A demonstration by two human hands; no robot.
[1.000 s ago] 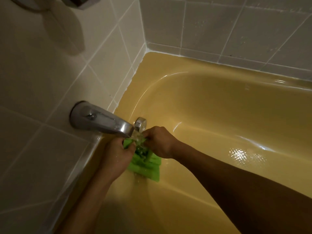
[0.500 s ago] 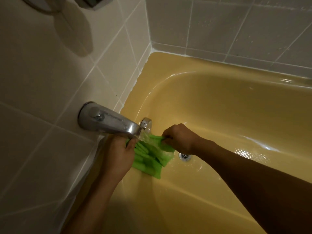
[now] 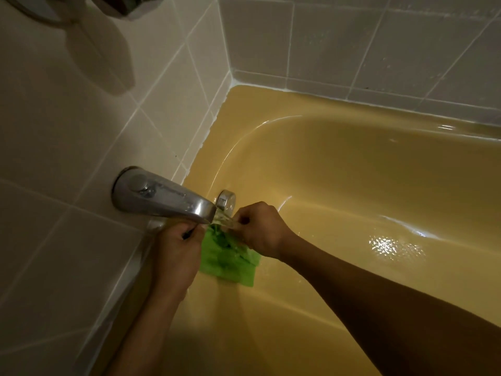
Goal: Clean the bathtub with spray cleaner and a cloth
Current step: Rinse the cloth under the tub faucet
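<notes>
A bright green cloth (image 3: 230, 260) hangs bunched under the chrome tub spout (image 3: 162, 198), with water running from the spout onto its top. My left hand (image 3: 176, 248) grips the cloth's left side just below the spout. My right hand (image 3: 260, 230) pinches the cloth's upper right part, close to the left hand. The yellow bathtub (image 3: 352, 172) fills the right and lower part of the view, its floor wet and shiny. No spray cleaner is in view.
A chrome overflow knob (image 3: 226, 199) sits on the tub's end wall behind the spout. Pale tiled walls (image 3: 81, 131) rise on the left and at the back. A chrome fitting (image 3: 130, 6) juts out at the top left.
My right hand has moved back left toward my left hand, bunching the cloth that was spread half a second ago. The drain is now hidden behind my right hand.
</notes>
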